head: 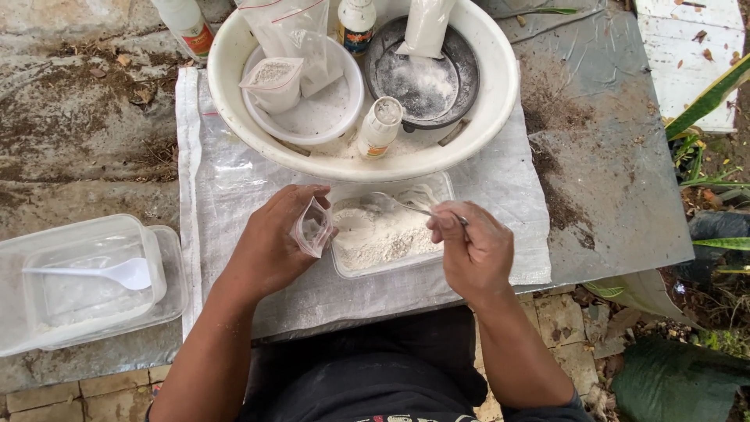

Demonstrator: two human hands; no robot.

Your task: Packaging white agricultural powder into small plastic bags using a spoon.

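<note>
My left hand (269, 242) holds a small clear plastic bag (313, 228), open at the top, beside a clear rectangular container (445, 186) of white powder (383, 238). My right hand (473, 250) grips a metal spoon (394, 205) by its handle. The spoon's bowl lies over the powder at the container's far side. The container rests on a white woven sheet (211, 187).
A large cream basin (500, 86) beyond the container holds a white bowl (316, 117), powder bags, a dark round pan (437, 82) and two small bottles. At left stand stacked clear tubs (86, 281) with a white plastic spoon (117, 273). Plants lie at right.
</note>
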